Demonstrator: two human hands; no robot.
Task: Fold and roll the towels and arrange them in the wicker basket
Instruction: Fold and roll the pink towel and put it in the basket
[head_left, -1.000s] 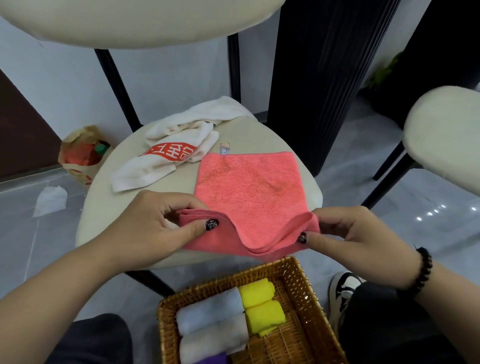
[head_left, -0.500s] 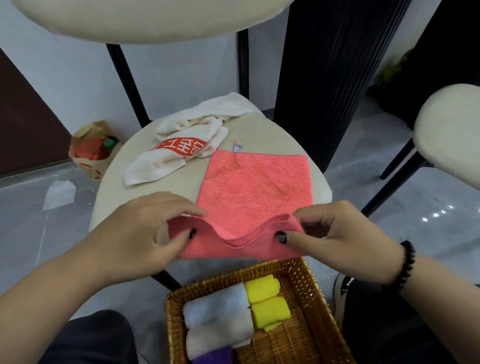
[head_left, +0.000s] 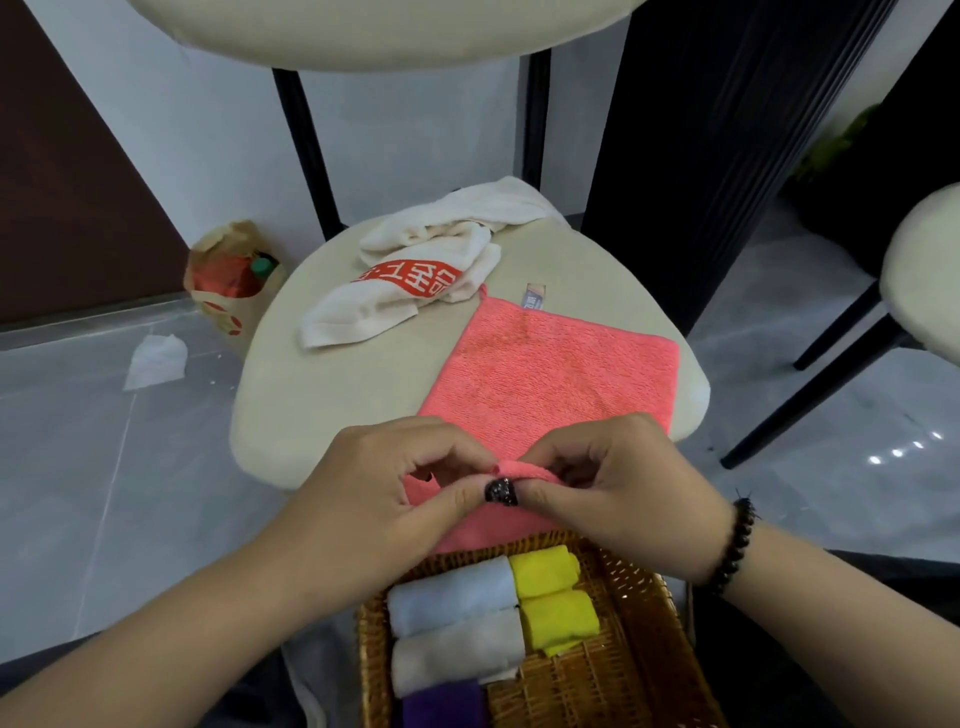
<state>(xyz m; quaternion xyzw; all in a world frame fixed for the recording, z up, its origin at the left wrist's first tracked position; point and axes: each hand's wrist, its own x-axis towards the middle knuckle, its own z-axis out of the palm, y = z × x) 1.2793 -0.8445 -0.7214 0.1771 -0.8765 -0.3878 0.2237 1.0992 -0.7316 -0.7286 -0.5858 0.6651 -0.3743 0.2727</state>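
Cream stool seat (head_left: 332, 395) — grey floor (head_left: 78, 493)

Left hand (head_left: 384, 488): reaching in from lower left, fingers curling, thumb and fingertips pinching the pink towel's (head_left: 550, 384) near edge.
Right hand (head_left: 618, 483): coming in from lower right, fingers curling, pinching the same edge, thumb tip touching the left thumb.
Right wrist: wearing a dark beaded bracelet (head_left: 737, 545).

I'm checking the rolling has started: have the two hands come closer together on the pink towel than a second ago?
Yes. The left hand and right hand moved inward along the pink towel and now meet at its near edge.
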